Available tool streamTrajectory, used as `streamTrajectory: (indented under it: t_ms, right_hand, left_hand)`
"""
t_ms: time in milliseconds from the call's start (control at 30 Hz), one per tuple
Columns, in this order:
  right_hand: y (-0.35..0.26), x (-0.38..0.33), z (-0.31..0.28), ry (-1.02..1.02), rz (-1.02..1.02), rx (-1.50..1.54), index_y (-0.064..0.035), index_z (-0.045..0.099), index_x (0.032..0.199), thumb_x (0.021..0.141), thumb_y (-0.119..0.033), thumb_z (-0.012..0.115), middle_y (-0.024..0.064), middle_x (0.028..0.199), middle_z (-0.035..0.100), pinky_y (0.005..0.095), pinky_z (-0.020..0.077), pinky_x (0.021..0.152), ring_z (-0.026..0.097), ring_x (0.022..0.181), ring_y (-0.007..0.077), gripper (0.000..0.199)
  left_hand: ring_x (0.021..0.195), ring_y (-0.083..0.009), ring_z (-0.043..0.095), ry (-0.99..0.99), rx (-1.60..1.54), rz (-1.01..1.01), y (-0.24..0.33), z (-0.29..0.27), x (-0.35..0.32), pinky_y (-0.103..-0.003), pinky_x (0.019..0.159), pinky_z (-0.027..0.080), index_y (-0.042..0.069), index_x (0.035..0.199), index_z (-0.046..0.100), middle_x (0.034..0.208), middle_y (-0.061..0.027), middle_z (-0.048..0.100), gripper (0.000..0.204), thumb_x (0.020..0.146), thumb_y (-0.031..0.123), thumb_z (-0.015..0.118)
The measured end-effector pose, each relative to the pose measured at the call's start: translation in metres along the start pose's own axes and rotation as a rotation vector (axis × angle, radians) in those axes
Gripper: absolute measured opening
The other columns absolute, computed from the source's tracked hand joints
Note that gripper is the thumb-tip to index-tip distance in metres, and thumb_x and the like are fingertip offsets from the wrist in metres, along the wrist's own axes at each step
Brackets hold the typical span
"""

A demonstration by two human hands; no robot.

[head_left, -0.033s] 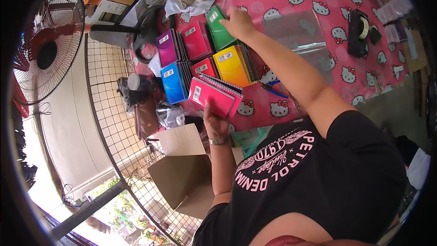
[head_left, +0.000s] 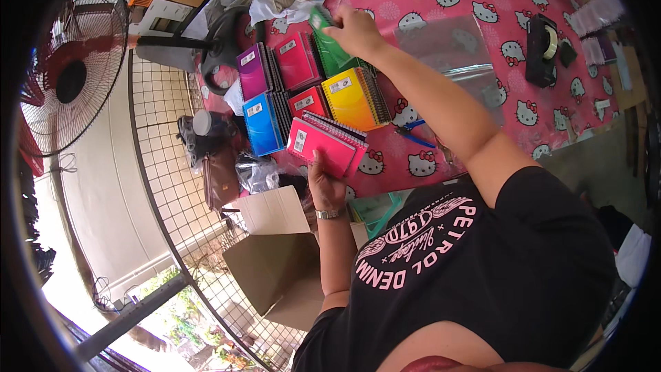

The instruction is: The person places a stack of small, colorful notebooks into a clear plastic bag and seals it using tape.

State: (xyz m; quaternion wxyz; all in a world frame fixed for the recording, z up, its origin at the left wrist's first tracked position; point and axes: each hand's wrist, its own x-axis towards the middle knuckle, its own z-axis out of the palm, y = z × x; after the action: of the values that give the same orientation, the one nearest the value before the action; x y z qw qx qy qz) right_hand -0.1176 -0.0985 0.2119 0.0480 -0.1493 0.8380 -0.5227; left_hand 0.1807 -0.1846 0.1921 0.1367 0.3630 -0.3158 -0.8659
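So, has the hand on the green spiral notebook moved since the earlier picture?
No. The right hand grips the green spiral notebook at the same spot beside the yellow spiral notebook as in the earlier picture.

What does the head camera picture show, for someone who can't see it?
A person's left hand holds pink notebooks while the right hand grips a green notebook. Purple, blue, red and yellow notebooks lie on a pink cartoon-cat tablecloth.

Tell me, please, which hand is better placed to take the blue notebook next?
Probably the left hand. It grips the pink notebooks right beside the blue notebook, though it is occupied. The right hand is stretched farther away, holding the green notebook.
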Motion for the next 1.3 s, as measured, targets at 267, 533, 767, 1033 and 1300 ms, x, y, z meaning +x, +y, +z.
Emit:
streamTrajectory:
  t_ms: [267, 533, 767, 1033, 1300]
  right_hand:
    - [-0.036, -0.107, -0.015, -0.349, -0.229, 0.081, 0.0012, 0.058, 0.101, 0.077, -0.037, 0.078, 0.0161, 0.087, 0.065, 0.0377, 0.0510, 0.076, 0.065, 0.084, 0.0318, 0.050]
    - [0.032, -0.109, -0.028, -0.312, -0.023, -0.171, -0.0028, 0.055, 0.106, 0.073, -0.028, 0.077, 0.0186, 0.099, 0.065, 0.0447, 0.0504, 0.080, 0.064, 0.093, 0.0354, 0.047]
    - [-0.115, -0.085, -0.060, -1.183, -0.892, -0.371, -0.0070, 0.071, 0.096, 0.078, -0.015, 0.066, 0.0132, 0.093, 0.068, 0.0410, 0.0506, 0.081, 0.065, 0.092, 0.0309, 0.020]
    - [-0.051, -0.055, 0.055, -0.711, -0.484, -0.671, -0.0060, 0.063, 0.111, 0.065, -0.056, 0.077, 0.0114, 0.113, 0.058, 0.0469, 0.0444, 0.092, 0.054, 0.111, 0.0302, 0.069]
    - [-0.104, -0.054, 0.017, -0.695, -0.424, -0.124, -0.0051, 0.058, 0.111, 0.073, -0.032, 0.078, 0.0219, 0.093, 0.065, 0.0425, 0.0489, 0.081, 0.064, 0.094, 0.0336, 0.051]
  left_hand:
    - [0.111, -0.0246, 0.060, -0.138, -0.162, 0.092, -0.009, 0.014, -0.021, -0.046, 0.096, 0.048, 0.008, 0.121, 0.057, 0.119, -0.0055, 0.064, 0.037, 0.091, 0.028, 0.063]
    - [0.101, -0.0238, 0.065, 0.052, -0.012, 0.043, -0.017, -0.025, -0.042, -0.040, 0.087, 0.056, 0.004, 0.123, 0.052, 0.112, -0.0072, 0.063, 0.040, 0.085, 0.006, 0.064]
    - [0.109, -0.0242, 0.061, 0.004, 0.036, -0.006, -0.021, -0.033, -0.051, -0.041, 0.091, 0.051, 0.006, 0.129, 0.050, 0.123, -0.0087, 0.060, 0.053, 0.093, 0.045, 0.052]
    - [0.098, -0.0224, 0.064, -0.125, 0.052, -0.084, -0.045, -0.027, -0.070, -0.036, 0.085, 0.053, 0.005, 0.129, 0.049, 0.114, -0.0086, 0.063, 0.051, 0.089, 0.034, 0.060]
    - [0.119, -0.0262, 0.053, 0.104, 0.035, 0.003, -0.034, -0.045, -0.072, -0.044, 0.100, 0.044, 0.007, 0.137, 0.043, 0.131, -0.0082, 0.054, 0.068, 0.091, 0.056, 0.053]
